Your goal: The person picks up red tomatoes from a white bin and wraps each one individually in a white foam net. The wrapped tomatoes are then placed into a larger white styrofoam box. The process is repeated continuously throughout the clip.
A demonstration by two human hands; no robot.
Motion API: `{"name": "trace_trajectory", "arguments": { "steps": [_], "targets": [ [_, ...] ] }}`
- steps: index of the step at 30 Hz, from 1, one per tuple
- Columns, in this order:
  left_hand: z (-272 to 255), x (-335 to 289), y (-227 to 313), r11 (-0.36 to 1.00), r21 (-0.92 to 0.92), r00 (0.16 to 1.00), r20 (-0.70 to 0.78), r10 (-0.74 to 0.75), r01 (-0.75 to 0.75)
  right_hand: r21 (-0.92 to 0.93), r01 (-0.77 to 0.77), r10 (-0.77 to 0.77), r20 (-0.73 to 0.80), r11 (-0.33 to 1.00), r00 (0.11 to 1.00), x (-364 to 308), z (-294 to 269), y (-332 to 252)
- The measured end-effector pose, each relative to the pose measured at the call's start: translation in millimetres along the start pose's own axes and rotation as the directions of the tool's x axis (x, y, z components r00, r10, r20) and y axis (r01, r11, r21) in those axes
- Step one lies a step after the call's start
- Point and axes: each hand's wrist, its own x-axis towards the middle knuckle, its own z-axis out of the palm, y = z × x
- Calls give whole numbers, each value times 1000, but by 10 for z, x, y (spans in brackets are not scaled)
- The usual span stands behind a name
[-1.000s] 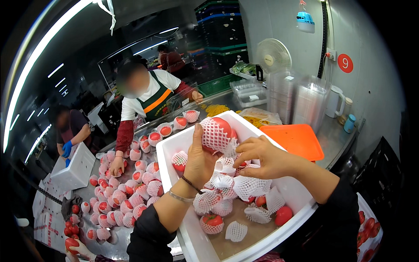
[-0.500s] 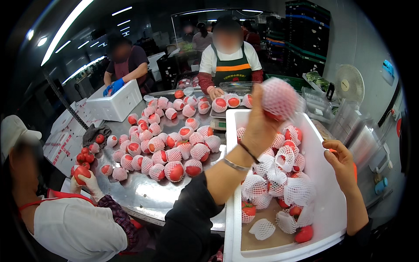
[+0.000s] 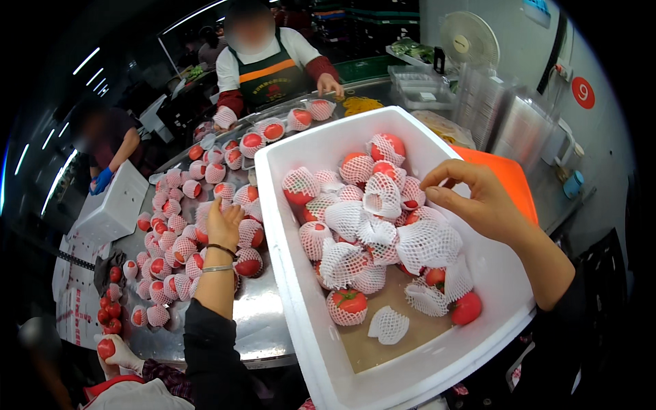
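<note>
The left hand [image 3: 220, 229] is down at the right side of the pile on the table, fingers loosely spread and nothing lifted in it; whether the fingertips touch a tomato there cannot be told. Half a second ago it was raised with a netted tomato over the foam box; now it is lowered among the netted tomatoes [image 3: 244, 196], which suggests that piece has joined the pile, though which one it is cannot be picked out. The right hand [image 3: 471, 195] hangs over the box's far right rim, half curled, thumb and forefinger slightly parted, with nothing seen in its grasp.

The pile fills the middle of the table [image 3: 268, 324] and runs toward its far edge, leaving bare metal at the near edge. Just right of the pile is the white foam box [image 3: 506, 290], with more netted tomatoes and crumpled sleeves inside. On its floor, toward the near end, lie a flat loose sleeve [image 3: 389, 325], a half-sleeved tomato [image 3: 348, 306] and a bare tomato [image 3: 467, 309].

Beyond the box's right side is an orange tray [image 3: 506, 178]. Bare red tomatoes [image 3: 109, 311] sit by the table's left edge, near a co-worker's gloved hand [image 3: 124, 355] holding another. A co-worker in a green apron [image 3: 279, 78] stands at the far edge; a co-worker with blue gloves [image 3: 113, 143] is at far left, by a second foam box [image 3: 113, 208].
</note>
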Motion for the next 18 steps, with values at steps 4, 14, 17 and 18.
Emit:
{"name": "trace_trajectory", "arguments": {
  "steps": [4, 14, 17, 18],
  "targets": [
    [1201, -1319, 189, 735, 390, 705, 689, 166, -555, -79, 9, -11, -27, 997, 1000, 5, 25, 103],
    [1767, -2400, -1351, -94, -38, 55, 573, -817, -995, -276, 21, -39, -62, 961, 997, 76, -54, 282],
    [1606, -2675, -1299, 282, 362, -267, 92, -959, -889, -348, 87, -127, -95, 934, 987, 68, -83, 399],
    [1672, -2833, -1206, 211, 593, -365, -152, -918, -777, -305, 51, -92, -122, 951, 988, 26, -104, 430]
  ]
}}
